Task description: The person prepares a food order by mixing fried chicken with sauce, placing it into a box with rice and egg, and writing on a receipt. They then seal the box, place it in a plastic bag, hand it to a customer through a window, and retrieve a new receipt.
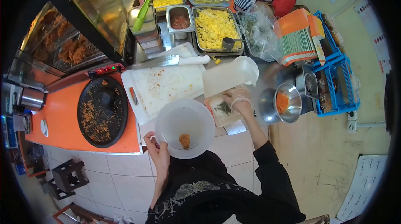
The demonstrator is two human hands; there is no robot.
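**Bowl in one hand, the other in the tub**

The board (pixel 146 88) lies flat, crumbs scattered on it. At its near right corner is the bowl (pixel 175 119), wide and open-topped, held close to the body—perhaps so it stays steady and within reach. The left hand (pixel 158 156) grasps its left rim, which leaves the mouth unobstructed. Right of the board sits the tub (pixel 229 118) with dark green bits inside, near enough to reach while the bowl is held. The right hand (pixel 241 103) dips into it, fingers bent downward; whether they pinch anything, I cannot tell. The knife (pixel 171 60) rests along the board's far edge, probably to keep the middle free. Smallest, the fried piece (pixel 184 141) lies in the bowl—toward its near side.
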